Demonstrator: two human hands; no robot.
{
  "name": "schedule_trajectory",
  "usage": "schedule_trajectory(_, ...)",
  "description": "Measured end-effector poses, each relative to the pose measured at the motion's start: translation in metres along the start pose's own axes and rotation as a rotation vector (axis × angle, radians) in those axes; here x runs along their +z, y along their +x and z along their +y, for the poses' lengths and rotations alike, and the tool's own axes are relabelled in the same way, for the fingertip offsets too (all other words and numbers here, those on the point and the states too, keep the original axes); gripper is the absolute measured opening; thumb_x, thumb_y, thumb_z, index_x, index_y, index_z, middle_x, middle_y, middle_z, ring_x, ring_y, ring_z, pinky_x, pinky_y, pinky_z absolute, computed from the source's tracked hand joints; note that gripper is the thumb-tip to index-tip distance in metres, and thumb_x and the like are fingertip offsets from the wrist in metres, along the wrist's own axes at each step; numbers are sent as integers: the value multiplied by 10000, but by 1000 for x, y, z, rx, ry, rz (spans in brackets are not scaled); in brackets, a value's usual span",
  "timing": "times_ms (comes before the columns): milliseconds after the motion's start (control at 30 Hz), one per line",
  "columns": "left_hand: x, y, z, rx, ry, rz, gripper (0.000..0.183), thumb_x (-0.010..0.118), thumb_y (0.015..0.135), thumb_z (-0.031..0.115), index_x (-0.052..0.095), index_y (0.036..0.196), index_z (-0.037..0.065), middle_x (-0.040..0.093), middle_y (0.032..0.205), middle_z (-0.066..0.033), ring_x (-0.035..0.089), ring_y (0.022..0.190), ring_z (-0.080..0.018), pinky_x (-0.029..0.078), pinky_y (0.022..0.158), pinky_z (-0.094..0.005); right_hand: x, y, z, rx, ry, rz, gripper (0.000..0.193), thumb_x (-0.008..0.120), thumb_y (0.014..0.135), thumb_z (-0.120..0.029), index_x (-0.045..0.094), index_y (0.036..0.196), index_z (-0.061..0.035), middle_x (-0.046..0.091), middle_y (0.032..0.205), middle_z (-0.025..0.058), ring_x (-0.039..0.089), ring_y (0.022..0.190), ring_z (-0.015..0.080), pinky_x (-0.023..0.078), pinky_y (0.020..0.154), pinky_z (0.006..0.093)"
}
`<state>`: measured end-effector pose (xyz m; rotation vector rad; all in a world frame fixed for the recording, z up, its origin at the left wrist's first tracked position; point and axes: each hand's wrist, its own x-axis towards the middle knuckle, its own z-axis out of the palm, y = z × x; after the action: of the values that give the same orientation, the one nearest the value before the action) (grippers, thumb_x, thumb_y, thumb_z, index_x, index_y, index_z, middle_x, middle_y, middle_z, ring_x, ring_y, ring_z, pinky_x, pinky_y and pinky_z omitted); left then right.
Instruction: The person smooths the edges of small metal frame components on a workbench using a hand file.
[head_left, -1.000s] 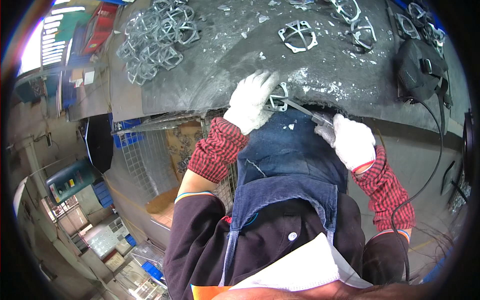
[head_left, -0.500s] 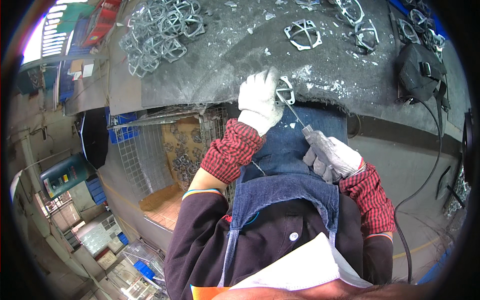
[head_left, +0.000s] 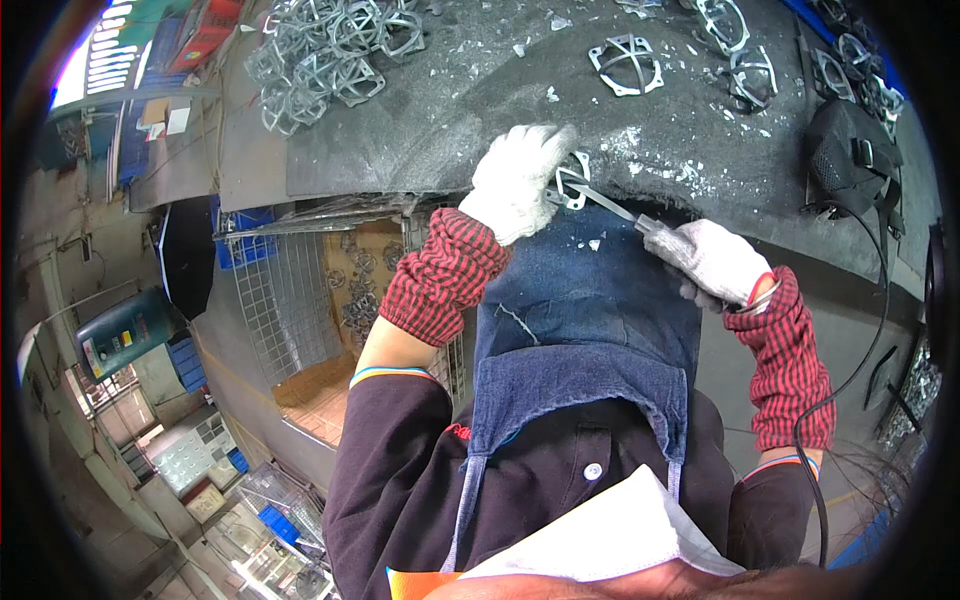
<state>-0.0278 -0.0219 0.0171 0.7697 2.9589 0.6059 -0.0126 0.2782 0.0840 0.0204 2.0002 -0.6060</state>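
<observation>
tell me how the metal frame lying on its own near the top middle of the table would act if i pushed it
The metal frame looks stiff, its ribs and ring holding a clear shape. It is probably light for its size, being mostly open gaps. Pushed, it would likely slide rather than roll, since it seems to lie flat on the table.

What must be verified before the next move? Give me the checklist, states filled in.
1. Left hand and right hand gloved: ok.
2. Spoked metal frame held near the bench edge: ok, left hand has it.
3. Flat-bladed hand tool gripped by its handle: ok, in the right hand.
4. Tool touching the frame: cannot tell; they overlap in view.
5. Bench free of loose flakes: not ok, white flakes lie on it.
6. Cable away from checked right sleeve: not ok, they overlap in view; contact cannot be told.
</observation>
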Motion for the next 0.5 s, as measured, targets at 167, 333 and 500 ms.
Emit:
schedule_trajectory(167, -4, 3, -1, -2, -4, -21, 713, 822, 704, 147, 613, 1386, 115, 657, 1318, -158, 615, 1224, -400, 503, 1034, -498, -8, -2, -7, 93, 98, -107, 751, 600, 967, -765, 744, 893, -31, 676, 664, 65, 660, 547, 185, 518, 549, 359)
schedule_trajectory(333, -6, 5, 1, 15, 20, -33, 695, 812, 706, 132, 616, 1372, 113, 660, 1311, -158, 621, 1207, -399, 513, 1013, -496, -20, -1, -12, 139, 0, -79, 642, 604, 1009, -692, 774, 1127, -85, 635, 617, 30, 595, 460, 127, 449, 436, 301)
schedule_trajectory(500, -8, 4, 2, 25, 3, -19, 675, 802, 719, 121, 612, 1366, 117, 666, 1283, -149, 624, 1207, -387, 515, 1008, -492, -2, 5, -13, 67, 41, -82, 734, 589, 986, -742, 742, 966, -25, 669, 683, 43, 665, 561, 161, 522, 524, 344)
